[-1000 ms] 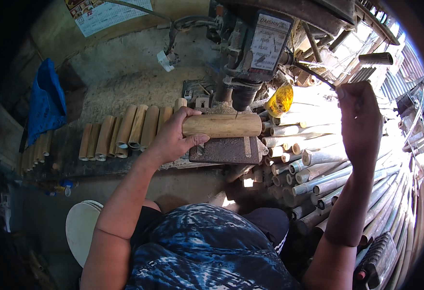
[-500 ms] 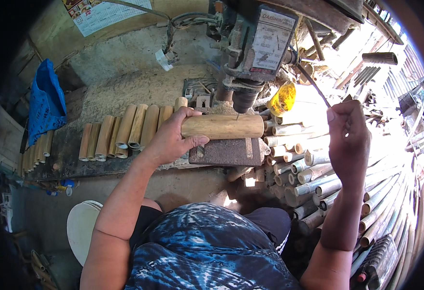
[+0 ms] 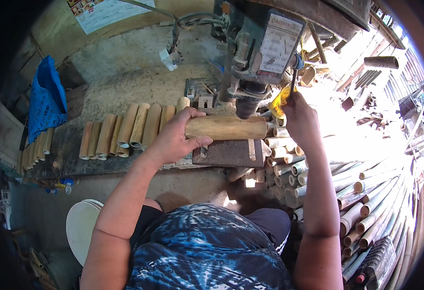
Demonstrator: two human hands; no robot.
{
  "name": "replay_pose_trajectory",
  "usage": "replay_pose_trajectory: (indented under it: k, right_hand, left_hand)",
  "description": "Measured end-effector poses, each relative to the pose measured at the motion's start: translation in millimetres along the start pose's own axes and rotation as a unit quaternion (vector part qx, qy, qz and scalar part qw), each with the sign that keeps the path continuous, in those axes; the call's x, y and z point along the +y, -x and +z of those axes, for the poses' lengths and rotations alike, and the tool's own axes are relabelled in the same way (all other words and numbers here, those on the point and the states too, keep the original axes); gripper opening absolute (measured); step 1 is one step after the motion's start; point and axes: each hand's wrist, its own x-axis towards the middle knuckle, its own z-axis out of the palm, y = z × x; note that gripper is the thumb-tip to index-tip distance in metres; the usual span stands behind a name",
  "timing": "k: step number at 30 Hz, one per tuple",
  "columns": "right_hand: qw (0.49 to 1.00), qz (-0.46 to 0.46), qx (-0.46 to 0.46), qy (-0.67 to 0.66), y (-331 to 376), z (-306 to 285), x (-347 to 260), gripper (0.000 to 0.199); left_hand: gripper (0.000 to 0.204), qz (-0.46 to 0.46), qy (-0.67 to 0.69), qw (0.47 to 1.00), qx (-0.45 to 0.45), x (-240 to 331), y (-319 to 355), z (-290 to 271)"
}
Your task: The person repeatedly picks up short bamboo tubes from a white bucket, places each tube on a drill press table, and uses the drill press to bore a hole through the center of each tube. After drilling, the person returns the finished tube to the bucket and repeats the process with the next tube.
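Note:
A short bamboo tube point(image 3: 229, 128) lies sideways on the rusty metal table point(image 3: 229, 154) of a drill press point(image 3: 278, 46). Its left end is gripped by my left hand point(image 3: 174, 136), thumb in front and fingers behind. The dark drill chuck point(image 3: 247, 107) sits low, just over the tube's top, and the bit cannot be seen. To the right of the press, my right hand point(image 3: 301, 121) is closed around the thin feed lever point(image 3: 294, 79). Part of a yellow container point(image 3: 278, 104) shows behind that hand.
Several cut bamboo tubes point(image 3: 137, 125) lean in a row on the workbench point(image 3: 125, 166), left of the press. A blue sack point(image 3: 46, 104) stands farther left. Long bamboo poles point(image 3: 381, 193) pile up at the right. A pale round stool point(image 3: 81, 229) is beside me.
My right hand has swung the lever left and toward the press. The chuck has come down toward the tube, and the bit that showed is now out of sight. My left hand keeps its hold.

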Motion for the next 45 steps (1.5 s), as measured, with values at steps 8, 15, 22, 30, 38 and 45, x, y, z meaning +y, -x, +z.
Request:
replay_pose_trajectory:
  k: [8,15,22,30,38,45]
  right_hand:
    - [0.971,-0.103,0.211,0.039,42,-113,-41,0.024]
    - [0.974,-0.081,0.207,0.050,-15,-139,-57,0.030]
    - [0.978,-0.037,0.205,0.032,11,-127,-58,0.028]
    - [0.964,-0.125,0.235,0.003,38,-105,-46,0.015]
    - [0.971,-0.104,0.211,-0.035,44,-99,-42,0.012]
    - [0.984,-0.062,0.167,0.017,58,-86,-42,0.007]
  left_hand:
    - [0.061,0.008,-0.007,1.000,0.000,-2,-2,4]
    - [0.066,0.002,-0.024,0.999,-0.025,11,-22,22]
    - [0.064,0.020,-0.041,0.999,-0.013,16,-27,37]
    - [0.065,0.012,-0.035,0.999,-0.016,14,-28,37]
    - [0.061,0.001,-0.033,0.999,-0.013,15,-29,38]
    - [0.058,0.002,-0.033,0.999,-0.012,16,-29,37]
